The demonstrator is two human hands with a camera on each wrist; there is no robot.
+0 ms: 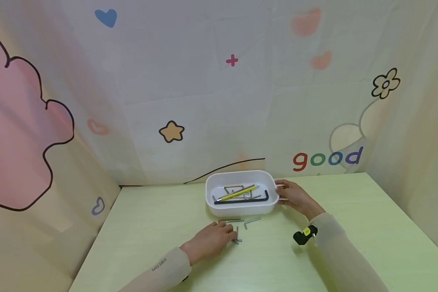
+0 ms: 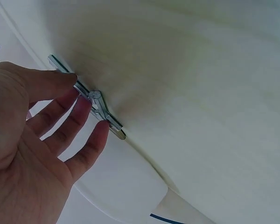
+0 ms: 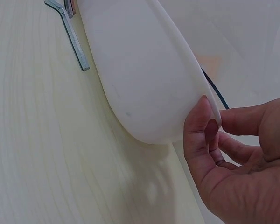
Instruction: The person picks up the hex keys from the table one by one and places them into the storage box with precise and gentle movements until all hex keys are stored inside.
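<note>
Low over the table in the head view, my left hand [image 1: 212,240] is at some small silver hex keys [image 1: 238,236]. The left wrist view shows its thumb and fingertips pinching the L-shaped metal hex keys [image 2: 95,100]. My right hand [image 1: 295,195] grips the right end of a white tray [image 1: 241,209], thumb on one side of the rim and fingers on the other, as the right wrist view shows. Inside the tray lie a long black hex key [image 1: 242,200], a thin yellow pen-like stick [image 1: 238,193] and several metal keys.
Between tray and left hand lie more hex keys [image 1: 232,220], and a single silver hex key [image 1: 253,222] sits just to their right. A printed cloth [image 1: 204,93] hangs behind the pale table [image 1: 149,227]. A black device [image 1: 302,236] is strapped at the right wrist.
</note>
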